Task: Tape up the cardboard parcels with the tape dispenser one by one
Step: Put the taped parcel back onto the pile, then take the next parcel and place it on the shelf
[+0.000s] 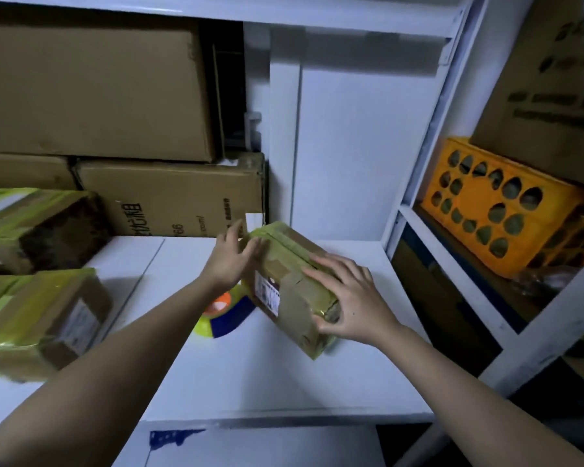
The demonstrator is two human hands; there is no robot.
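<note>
A small cardboard parcel (285, 264) wrapped in yellow-green tape, with a white label on its side, sits tilted on the white shelf (267, 372). My left hand (231, 256) touches its far left end with straight fingers. My right hand (346, 299) grips its near right end, fingers over the top and thumb under the corner. The tape dispenser (225, 315), yellow with blue and orange parts, lies on the shelf just left of the parcel, partly hidden behind my left wrist.
Two taped parcels lie at the left, one (38, 227) behind and one (41, 318) in front. Large cardboard boxes (169, 197) are stacked at the back left. An orange plastic crate (506, 210) stands on the right-hand shelf behind a white upright (418, 163).
</note>
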